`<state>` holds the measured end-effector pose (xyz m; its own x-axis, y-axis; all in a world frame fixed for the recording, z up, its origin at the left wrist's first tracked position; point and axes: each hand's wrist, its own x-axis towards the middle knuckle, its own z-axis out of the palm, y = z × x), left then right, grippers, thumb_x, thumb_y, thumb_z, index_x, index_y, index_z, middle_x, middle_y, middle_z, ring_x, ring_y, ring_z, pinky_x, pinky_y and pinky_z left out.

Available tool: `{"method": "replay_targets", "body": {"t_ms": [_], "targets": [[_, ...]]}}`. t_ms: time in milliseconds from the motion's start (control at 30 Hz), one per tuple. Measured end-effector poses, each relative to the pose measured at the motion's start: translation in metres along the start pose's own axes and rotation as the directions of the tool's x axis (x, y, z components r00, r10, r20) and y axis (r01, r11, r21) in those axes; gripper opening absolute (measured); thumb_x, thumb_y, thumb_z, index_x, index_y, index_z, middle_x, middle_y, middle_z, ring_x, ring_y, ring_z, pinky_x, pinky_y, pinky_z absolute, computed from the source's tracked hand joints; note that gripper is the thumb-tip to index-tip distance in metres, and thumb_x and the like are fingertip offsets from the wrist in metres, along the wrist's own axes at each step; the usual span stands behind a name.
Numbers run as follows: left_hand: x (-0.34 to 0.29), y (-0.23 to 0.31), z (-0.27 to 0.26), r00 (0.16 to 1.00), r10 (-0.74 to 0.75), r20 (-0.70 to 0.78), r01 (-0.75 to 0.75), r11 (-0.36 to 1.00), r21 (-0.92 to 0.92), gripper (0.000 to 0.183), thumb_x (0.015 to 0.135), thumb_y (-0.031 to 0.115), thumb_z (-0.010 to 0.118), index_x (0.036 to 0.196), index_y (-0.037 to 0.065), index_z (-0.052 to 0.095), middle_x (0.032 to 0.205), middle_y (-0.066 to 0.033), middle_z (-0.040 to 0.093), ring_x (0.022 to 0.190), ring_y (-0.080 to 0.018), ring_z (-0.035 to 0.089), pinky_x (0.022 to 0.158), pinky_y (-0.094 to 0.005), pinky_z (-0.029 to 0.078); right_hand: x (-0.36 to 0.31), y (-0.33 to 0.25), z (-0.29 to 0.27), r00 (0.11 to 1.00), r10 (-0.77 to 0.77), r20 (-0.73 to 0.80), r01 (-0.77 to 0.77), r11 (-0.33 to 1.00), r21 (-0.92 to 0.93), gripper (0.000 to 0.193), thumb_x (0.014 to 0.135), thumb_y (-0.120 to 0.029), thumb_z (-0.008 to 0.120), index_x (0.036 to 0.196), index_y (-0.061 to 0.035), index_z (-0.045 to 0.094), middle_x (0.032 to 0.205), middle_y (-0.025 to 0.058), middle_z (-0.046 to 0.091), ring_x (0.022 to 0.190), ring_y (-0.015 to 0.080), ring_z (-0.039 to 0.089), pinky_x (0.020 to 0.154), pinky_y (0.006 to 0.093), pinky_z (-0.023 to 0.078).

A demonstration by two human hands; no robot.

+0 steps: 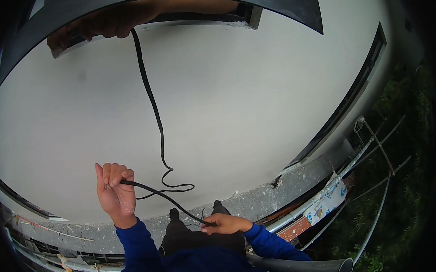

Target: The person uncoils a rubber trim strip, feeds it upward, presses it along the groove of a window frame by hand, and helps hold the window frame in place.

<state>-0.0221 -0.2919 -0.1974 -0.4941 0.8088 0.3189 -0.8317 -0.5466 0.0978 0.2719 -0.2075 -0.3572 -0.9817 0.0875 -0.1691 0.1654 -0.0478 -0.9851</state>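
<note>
While a black cable (172, 201) is held before a pale wall (236, 115) in the head view, its near length is run slantwise from the left hand (116, 190), fingers curled on it, down to the right hand (227, 224), closed round it. Beyond both hands, more cable (154, 103) is hung below a dark window frame (290, 9).
</note>
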Motion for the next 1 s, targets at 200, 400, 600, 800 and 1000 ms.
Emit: {"method": "replay_targets", "body": {"t_ms": [200, 400, 600, 800, 1000], "targets": [[0.025, 0.034, -0.053, 0.846, 0.440, -0.300, -0.301, 0.860, 0.412, 0.052, 0.102, 0.049, 0.046, 0.105, -0.002, 0.047, 0.102, -0.0169, 0.053, 0.105, -0.0266, 0.055, 0.100, -0.0408, 0.044, -0.001, 0.015, -0.032, 0.792, 0.080, -0.605, -0.091, 0.996, 0.013, 0.022, 0.099, -0.021, 0.061, 0.087, -0.0031, 0.056, 0.067, 0.0002, 0.053, 0.064, 0.0071, 0.048, 0.059, 0.0274, 0.042], [-0.079, -0.086, -0.135, 0.458, -0.639, -0.618, 0.857, 0.133, 0.497, 0.087, 0.098, 0.057, 0.049, 0.151, -0.005, 0.017, 0.156, -0.0271, 0.023, 0.143, -0.0369, 0.028, 0.116, -0.0468, 0.026, -0.015, -0.072, -0.011, 0.674, -0.303, -0.674, -0.066, 0.884, -0.463, 0.017, 0.097, -0.017, 0.061, 0.096, -0.0016, 0.055, 0.069, 0.0071, 0.057, 0.057, 0.0162, 0.053, 0.053, 0.0317, 0.041], [-0.098, -0.136, -0.113, 0.718, -0.592, -0.367, 0.678, 0.476, 0.560, 0.052, 0.106, 0.039, 0.040, 0.126, -0.006, 0.054, 0.136, -0.0255, 0.053, 0.127, -0.0308, 0.053, 0.104, -0.0365, 0.045, -0.001, -0.059, 0.005, 0.798, -0.302, -0.521, -0.006, 0.861, -0.509, 0.022, 0.094, -0.015, 0.064, 0.106, -0.0001, 0.054, 0.076, 0.0185, 0.064, 0.056, 0.0327, 0.057, 0.056, 0.0387, 0.044], [-0.026, -0.021, -0.072, 0.972, 0.075, -0.224, 0.106, 0.711, 0.696, 0.042, 0.107, 0.037, 0.036, 0.113, 0.001, 0.056, 0.093, -0.0163, 0.072, 0.076, -0.0276, 0.072, 0.063, -0.0363, 0.060, -0.003, 0.004, -0.034, 0.825, -0.072, -0.560, -0.241, 0.852, -0.464, 0.019, 0.091, -0.018, 0.069, 0.090, -0.0007, 0.060, 0.070, 0.0152, 0.061, 0.061, 0.0258, 0.057, 0.059, 0.0360, 0.044], [-0.004, 0.102, -0.096, 0.911, 0.392, -0.124, -0.156, 0.609, 0.778, 0.059, 0.105, 0.051, 0.031, 0.125, 0.001, 0.054, 0.104, -0.0158, 0.069, 0.100, -0.0246, 0.068, 0.075, -0.0355, 0.059, -0.024, 0.061, -0.074, 0.442, -0.149, -0.885, -0.307, 0.902, -0.305, 0.032, 0.097, -0.027, 0.062, 0.078, -0.0012, 0.057, 0.062, 0.0093, 0.055, 0.058, 0.0175, 0.050, 0.056, 0.0338, 0.041]]}}
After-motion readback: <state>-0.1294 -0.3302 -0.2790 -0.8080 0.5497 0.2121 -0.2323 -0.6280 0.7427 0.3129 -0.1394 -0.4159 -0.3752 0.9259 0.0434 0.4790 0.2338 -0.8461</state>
